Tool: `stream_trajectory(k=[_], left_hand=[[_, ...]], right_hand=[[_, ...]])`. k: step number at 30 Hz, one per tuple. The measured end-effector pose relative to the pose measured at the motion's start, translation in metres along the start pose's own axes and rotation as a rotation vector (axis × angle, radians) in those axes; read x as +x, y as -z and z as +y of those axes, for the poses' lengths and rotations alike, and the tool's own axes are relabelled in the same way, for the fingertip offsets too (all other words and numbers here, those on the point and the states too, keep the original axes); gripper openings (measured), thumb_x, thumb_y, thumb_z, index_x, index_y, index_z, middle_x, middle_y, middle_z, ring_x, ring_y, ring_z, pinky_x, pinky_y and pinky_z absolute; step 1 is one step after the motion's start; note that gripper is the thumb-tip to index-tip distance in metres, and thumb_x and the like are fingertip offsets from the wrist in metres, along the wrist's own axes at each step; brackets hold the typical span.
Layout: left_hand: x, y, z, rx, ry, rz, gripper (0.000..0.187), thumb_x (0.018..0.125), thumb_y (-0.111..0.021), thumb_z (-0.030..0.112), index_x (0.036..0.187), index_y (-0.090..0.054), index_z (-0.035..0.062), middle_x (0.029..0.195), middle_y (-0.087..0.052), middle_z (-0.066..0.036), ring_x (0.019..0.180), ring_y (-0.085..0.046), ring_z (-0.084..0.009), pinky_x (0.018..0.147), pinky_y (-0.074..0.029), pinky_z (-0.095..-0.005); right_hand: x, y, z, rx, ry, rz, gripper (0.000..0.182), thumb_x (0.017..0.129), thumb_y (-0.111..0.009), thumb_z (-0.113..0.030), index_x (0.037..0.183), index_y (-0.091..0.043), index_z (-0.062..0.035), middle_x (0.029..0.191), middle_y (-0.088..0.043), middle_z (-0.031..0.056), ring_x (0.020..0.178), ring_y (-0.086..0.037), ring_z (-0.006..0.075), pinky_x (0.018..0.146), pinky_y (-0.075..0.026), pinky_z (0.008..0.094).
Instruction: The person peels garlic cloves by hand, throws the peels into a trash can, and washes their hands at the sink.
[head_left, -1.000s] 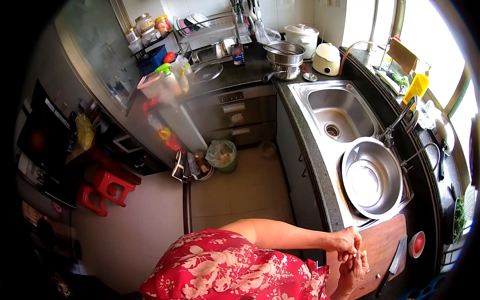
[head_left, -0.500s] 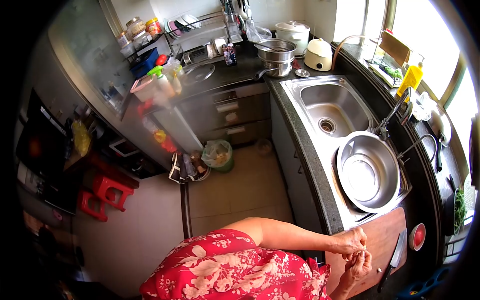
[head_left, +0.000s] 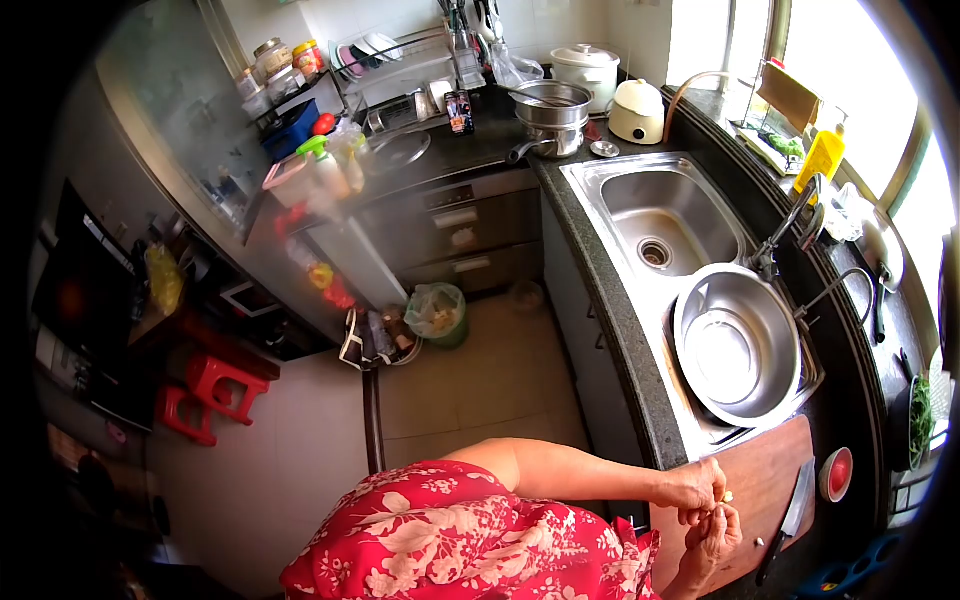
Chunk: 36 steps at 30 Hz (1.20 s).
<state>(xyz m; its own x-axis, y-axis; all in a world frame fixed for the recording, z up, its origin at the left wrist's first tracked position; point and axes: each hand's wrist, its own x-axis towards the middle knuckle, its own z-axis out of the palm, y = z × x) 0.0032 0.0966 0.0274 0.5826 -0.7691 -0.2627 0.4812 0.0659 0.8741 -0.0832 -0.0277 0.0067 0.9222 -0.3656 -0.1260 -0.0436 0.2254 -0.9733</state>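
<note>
My left hand (head_left: 697, 485) and my right hand (head_left: 713, 537) are close together over the wooden cutting board (head_left: 770, 462), fingers pinched. At their fingertips shows a small pale piece, which looks like a garlic clove (head_left: 728, 496); the fingers partly cover it. Another small whitish piece (head_left: 760, 542) lies on the board to the right of my right hand. Along the board's right edge rests a kitchen knife (head_left: 797, 503) with a dark handle. Just beyond it stands a small bowl (head_left: 835, 474), red inside.
A large steel basin (head_left: 738, 345) sits beyond the board, partly over the double sink (head_left: 670, 215). Pots (head_left: 553, 118) and a cream-coloured appliance (head_left: 637, 112) stand on the far counter. A lined green bin (head_left: 437, 315) is on the floor, and red stools (head_left: 222, 388) stand at left.
My left fingers have shifted slightly to the left, and more of the pale piece shows at the fingertips. The board, knife and bowl have stayed put.
</note>
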Motion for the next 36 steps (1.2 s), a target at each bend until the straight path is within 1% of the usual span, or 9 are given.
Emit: stream_trajectory(k=[5,7,15,18,20,23,27,31,36], left_hand=[[-0.009,-0.006,0.005,0.302,-0.163,0.075,0.008,0.069,-0.050,-0.002,0.065,-0.055,-0.0056,0.052,-0.054,-0.015,0.044,-0.056,-0.0224,0.039,-0.042,-0.0315],[-0.012,-0.008,0.007,0.692,-0.601,0.169,0.009,0.068,-0.050,0.001,0.064,-0.055,-0.0046,0.058,-0.056,-0.020,0.054,-0.058,-0.0316,0.047,-0.043,-0.0368],[-0.002,-0.009,-0.005,0.565,-0.549,0.108,0.007,0.069,-0.053,0.000,0.071,-0.054,-0.0058,0.060,-0.057,-0.019,0.053,-0.059,-0.0279,0.048,-0.044,-0.0354],[-0.012,-0.006,0.009,-0.003,-0.169,-0.045,0.022,0.073,-0.050,-0.004,0.094,-0.047,-0.0079,0.059,-0.057,-0.009,0.047,-0.058,-0.0134,0.040,-0.047,-0.0234],[-0.013,0.000,0.010,-0.119,-0.111,-0.026,0.024,0.074,-0.054,0.000,0.096,-0.049,-0.0094,0.065,-0.059,-0.012,0.051,-0.059,-0.0152,0.043,-0.048,-0.0239],[-0.013,0.018,0.015,-0.168,0.055,0.084,0.020,0.076,-0.058,0.001,0.095,-0.056,-0.0066,0.072,-0.062,-0.012,0.058,-0.062,-0.0152,0.053,-0.052,-0.0250],[-0.006,0.021,0.007,0.115,0.031,0.137,0.015,0.080,-0.056,0.005,0.092,-0.057,-0.0042,0.071,-0.060,-0.009,0.060,-0.060,-0.0141,0.051,-0.052,-0.0248],[0.013,0.013,-0.014,0.452,-0.020,0.083,0.011,0.078,-0.057,0.005,0.086,-0.058,-0.0018,0.066,-0.059,-0.008,0.055,-0.058,-0.0122,0.046,-0.047,-0.0238],[0.035,-0.006,-0.022,0.945,-0.392,0.032,0.011,0.073,-0.058,0.005,0.081,-0.055,-0.0012,0.063,-0.058,-0.015,0.055,-0.058,-0.0238,0.051,-0.044,-0.0322]], right_hand=[[0.001,-0.004,0.002,-0.019,0.007,0.004,0.018,0.087,-0.050,-0.017,0.072,-0.048,-0.0075,0.047,-0.035,-0.0061,0.033,-0.026,0.0007,0.030,-0.016,0.0170],[0.000,-0.005,0.002,-0.006,-0.006,0.003,0.020,0.087,-0.051,-0.019,0.072,-0.048,-0.0079,0.046,-0.034,-0.0062,0.033,-0.025,0.0008,0.030,-0.016,0.0173],[0.002,0.005,0.001,0.185,-0.075,-0.035,0.019,0.088,-0.048,-0.018,0.071,-0.045,-0.0091,0.046,-0.030,-0.0065,0.032,-0.021,0.0019,0.030,-0.015,0.0175],[0.001,0.014,-0.002,0.392,-0.197,-0.004,0.019,0.090,-0.043,-0.019,0.074,-0.045,-0.0097,0.046,-0.028,-0.0060,0.031,-0.020,0.0027,0.027,-0.018,0.0177],[0.001,0.036,0.005,0.688,-0.282,-0.066,0.018,0.089,-0.043,-0.017,0.072,-0.045,-0.0115,0.048,-0.036,-0.0034,0.033,-0.030,0.0050,0.030,-0.026,0.0194],[-0.001,0.032,-0.006,0.683,-0.349,-0.038,0.024,0.091,-0.038,-0.020,0.067,-0.035,-0.0202,0.047,-0.029,-0.0079,0.030,-0.023,0.0023,0.028,-0.019,0.0168],[-0.001,0.056,-0.002,0.822,-0.226,-0.092,0.007,0.084,-0.040,-0.010,0.083,-0.047,-0.0102,0.062,-0.045,0.0012,0.035,-0.030,0.0056,0.031,-0.026,0.0202],[-0.007,0.083,0.007,0.812,-0.181,0.034,0.021,0.080,-0.042,-0.007,0.094,-0.055,-0.0025,0.068,-0.049,0.0068,0.040,-0.033,0.0073,0.034,-0.028,0.0210],[-0.013,0.101,-0.002,0.718,-0.178,0.171,0.018,0.089,-0.044,-0.018,0.076,-0.048,-0.0055,0.064,-0.044,0.0033,0.040,-0.032,0.0069,0.035,-0.027,0.0194]])
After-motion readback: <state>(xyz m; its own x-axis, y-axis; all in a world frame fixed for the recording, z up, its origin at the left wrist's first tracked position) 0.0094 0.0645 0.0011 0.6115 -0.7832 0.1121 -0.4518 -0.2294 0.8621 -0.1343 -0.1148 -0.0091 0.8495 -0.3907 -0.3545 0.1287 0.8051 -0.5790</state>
